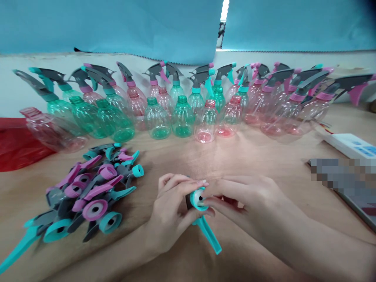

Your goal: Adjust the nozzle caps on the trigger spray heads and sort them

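My left hand (172, 213) is closed around a teal and grey spray trigger head (202, 219), its teal lever pointing down toward me. My right hand (243, 203) pinches at the round teal collar of that same head, fingertips meeting the left hand's. To the left lies a pile of loose trigger heads (88, 194) in teal, pink and grey. Behind stands a row of clear green and pink plastic bottles (182, 117), some fitted with trigger heads, some with bare necks.
The wooden table (235, 156) carries a red plastic bag (17, 143) at the far left, a white box (349, 145) at the right, and a blurred-out flat item (343, 176) beside it. A blue sheet hangs behind the bottles.
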A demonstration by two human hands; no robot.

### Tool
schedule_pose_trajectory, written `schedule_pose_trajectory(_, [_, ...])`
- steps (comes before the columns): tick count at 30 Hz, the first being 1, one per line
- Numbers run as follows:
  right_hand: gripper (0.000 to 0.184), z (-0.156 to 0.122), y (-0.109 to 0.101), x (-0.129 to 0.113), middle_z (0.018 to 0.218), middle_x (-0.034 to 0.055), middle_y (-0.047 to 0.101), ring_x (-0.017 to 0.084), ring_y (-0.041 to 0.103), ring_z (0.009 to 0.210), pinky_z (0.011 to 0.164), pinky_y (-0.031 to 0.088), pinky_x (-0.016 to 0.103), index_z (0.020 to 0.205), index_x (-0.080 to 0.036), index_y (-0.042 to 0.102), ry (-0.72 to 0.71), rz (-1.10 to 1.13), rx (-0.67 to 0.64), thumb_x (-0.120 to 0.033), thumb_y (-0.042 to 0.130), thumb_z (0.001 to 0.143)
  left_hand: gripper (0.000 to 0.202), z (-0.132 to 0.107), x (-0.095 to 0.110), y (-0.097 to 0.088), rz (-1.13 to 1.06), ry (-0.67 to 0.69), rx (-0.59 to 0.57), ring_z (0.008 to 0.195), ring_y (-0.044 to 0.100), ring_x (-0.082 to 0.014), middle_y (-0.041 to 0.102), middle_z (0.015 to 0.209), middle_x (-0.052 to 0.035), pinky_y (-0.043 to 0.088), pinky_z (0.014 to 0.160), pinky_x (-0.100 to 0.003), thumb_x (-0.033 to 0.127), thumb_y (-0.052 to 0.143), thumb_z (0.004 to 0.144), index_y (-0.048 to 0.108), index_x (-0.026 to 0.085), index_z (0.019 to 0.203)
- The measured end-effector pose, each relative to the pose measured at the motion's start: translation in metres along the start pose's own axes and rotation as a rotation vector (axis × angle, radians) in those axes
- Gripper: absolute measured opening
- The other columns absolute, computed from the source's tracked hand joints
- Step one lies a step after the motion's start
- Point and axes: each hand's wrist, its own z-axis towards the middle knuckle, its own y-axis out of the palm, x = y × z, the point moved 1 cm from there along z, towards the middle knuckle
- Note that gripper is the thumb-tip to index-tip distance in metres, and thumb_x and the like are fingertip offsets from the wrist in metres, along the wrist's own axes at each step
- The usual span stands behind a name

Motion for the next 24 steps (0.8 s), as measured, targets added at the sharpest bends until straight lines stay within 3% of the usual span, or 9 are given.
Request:
schedule_pose_trajectory(5, [0.019, 0.0019, -0.0004, -0.0001, 0.077, 0.0024, 0.070, 0.012, 0.061, 0.063, 0.060, 0.047, 0.023, 0.081, -0.018, 0.070, -0.001, 0.022, -0.042, -0.016, 0.052, 0.089, 0.026, 0.0005, 0.0007, -0.0003, 0.017, 0.017, -0.001, 0.084, 0.062, -0.0164, 0.071, 0.090, -0.0031, 0.039, 0.079, -0.035, 0.041, 0.057, 0.089, 0.054, 0.018, 0.102])
schedule_pose_trajectory(10, [0.014, 0.0001, -0.0007, 0.0011, 0.073, -0.0004, 0.068, 0.011, 0.058, 0.060, 0.055, 0.042, 0.021, 0.087, -0.019, 0.068, 0.082, 0.047, -0.079, -0.014, 0.056, 0.086, 0.027, 0.0000, 0.0007, 0.0003, 0.028, 0.012, 0.011, 0.082, 0.062, -0.0161, 0.070, 0.088, -0.0023, 0.039, 0.078, -0.034, 0.043, 0.056, 0.089, 0.054, 0.019, 0.102])
schedule_pose_trajectory(18, [0.025, -0.0010, -0.0024, 0.0006, 0.066, -0.0001, 0.060, 0.010, 0.051, 0.056, 0.052, 0.036, 0.022, 0.074, -0.018, 0.063, -0.020, -0.026, -0.190, -0.020, 0.045, 0.092, 0.020, -0.0015, 0.0031, -0.0005, 0.021, 0.049, -0.015, 0.086, 0.061, -0.0167, 0.070, 0.092, -0.0045, 0.039, 0.079, -0.035, 0.036, 0.049, 0.094, 0.052, 0.018, 0.103])
schedule_pose_trajectory(24, [0.022, 0.0011, -0.0087, 0.0026, 0.065, 0.0010, 0.062, 0.013, 0.056, 0.061, 0.057, 0.039, 0.024, 0.080, -0.018, 0.065, 0.023, -0.139, -0.250, -0.021, 0.046, 0.091, 0.035, -0.0005, 0.0044, 0.0006, 0.020, 0.007, -0.051, 0.075, 0.061, -0.0157, 0.068, 0.075, -0.0008, 0.038, 0.077, -0.034, 0.047, 0.055, 0.087, 0.055, 0.017, 0.106])
